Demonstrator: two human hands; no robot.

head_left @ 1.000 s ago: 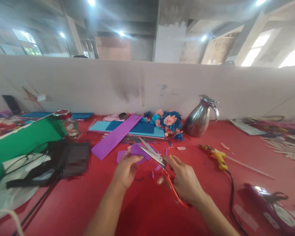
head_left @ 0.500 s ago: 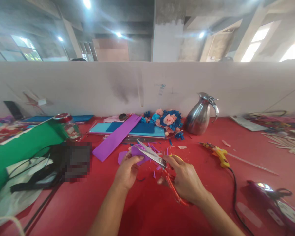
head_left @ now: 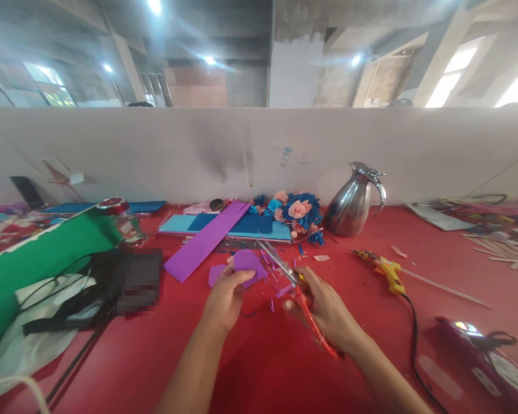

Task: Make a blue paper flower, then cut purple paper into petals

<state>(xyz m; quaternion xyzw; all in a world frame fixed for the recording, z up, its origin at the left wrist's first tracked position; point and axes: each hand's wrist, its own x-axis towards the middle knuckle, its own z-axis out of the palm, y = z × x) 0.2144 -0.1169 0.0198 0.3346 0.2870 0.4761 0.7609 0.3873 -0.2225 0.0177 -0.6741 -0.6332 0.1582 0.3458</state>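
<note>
My left hand point(head_left: 226, 293) pinches a rounded piece of purple paper point(head_left: 246, 263), thumb on top. In my right hand point(head_left: 325, 307) is a pair of scissors point(head_left: 308, 310) with red handles. Its blades point up and to the left, just right of the purple paper and apart from it; they are slightly blurred. Purple scraps point(head_left: 284, 290) lie on the red table between and beyond the hands. Behind my left hand, a folded purple paper strip point(head_left: 207, 241) rests across light blue paper point(head_left: 172, 224) and dark blue paper point(head_left: 254, 224).
Paper flowers point(head_left: 299, 210) in pink and blue stand at the back near a steel jug point(head_left: 349, 201). At right are a yellow glue gun point(head_left: 390, 273) with a cord and a power strip point(head_left: 487, 351). A glass jar point(head_left: 123, 221), a green board point(head_left: 56, 259) and a black bag point(head_left: 99, 287) are left.
My right hand has drawn the scissors right and slightly down, off the purple paper. The left hand stays nearly in place, and more of the paper's rounded edge shows.
</note>
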